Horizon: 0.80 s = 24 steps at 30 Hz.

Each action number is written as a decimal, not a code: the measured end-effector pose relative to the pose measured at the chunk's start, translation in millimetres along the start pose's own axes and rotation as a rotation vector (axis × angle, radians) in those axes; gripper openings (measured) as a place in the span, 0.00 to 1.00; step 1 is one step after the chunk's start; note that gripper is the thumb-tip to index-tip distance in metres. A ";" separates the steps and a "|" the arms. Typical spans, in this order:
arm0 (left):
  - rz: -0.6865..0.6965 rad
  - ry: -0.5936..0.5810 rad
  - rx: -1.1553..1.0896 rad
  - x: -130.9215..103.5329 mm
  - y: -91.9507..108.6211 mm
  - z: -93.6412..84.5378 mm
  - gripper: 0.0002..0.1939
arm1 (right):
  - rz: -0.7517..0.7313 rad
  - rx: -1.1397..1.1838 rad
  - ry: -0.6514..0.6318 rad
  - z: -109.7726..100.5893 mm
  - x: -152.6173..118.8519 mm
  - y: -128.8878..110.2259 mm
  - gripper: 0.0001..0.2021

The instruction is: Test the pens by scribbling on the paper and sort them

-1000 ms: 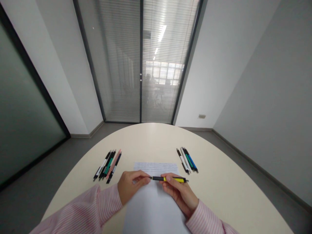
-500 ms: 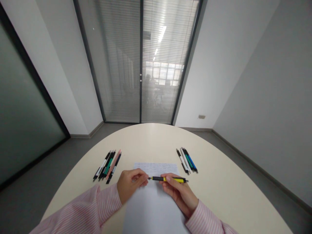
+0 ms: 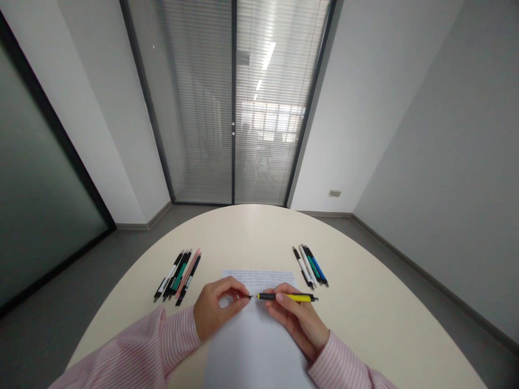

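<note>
Head view: right fingers [image 3: 288,303] closed around yellow pen [image 3: 302,298], left fingers [image 3: 237,308] pinching its tip [image 3: 252,296], illegible writing [image 3: 259,276] on paper [image 3: 255,346]

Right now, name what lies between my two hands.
Head view: front end of the yellow-black pen and a thin pale tip, above the paper sheet.

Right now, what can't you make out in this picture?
All in the head view:
Writing on the paper: too small to read.
Paper's near end: cut off by the bottom edge.
Part of the pen: hidden by the right hand.
What's past the blinds: mostly hidden by their slats.
</note>
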State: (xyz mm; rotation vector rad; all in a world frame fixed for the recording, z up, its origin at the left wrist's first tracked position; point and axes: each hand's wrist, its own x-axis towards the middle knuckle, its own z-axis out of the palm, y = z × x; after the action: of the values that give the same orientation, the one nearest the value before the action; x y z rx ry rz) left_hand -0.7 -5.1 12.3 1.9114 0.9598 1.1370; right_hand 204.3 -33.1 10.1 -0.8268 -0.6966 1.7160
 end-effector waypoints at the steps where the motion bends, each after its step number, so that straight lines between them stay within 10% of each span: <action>1: 0.017 0.002 0.005 0.5 1.6 -0.4 0.03 | 0.006 0.009 0.008 0.7 -0.1 -0.5 0.12; 13: 0.179 -0.014 0.567 3.9 -27.5 -7.3 0.06 | -0.004 0.047 0.061 -3.6 1.8 2.7 0.13; 24: 0.103 -0.089 0.503 0.7 -34.9 -2.0 0.27 | -0.004 0.035 0.034 -3.1 1.9 2.3 0.12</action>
State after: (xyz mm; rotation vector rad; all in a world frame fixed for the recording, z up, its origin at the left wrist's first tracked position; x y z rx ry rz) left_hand -10.5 12.5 -16.3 2.4109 1.1908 0.9127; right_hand 205.1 -31.7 6.2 -0.8278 -0.6435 1.7024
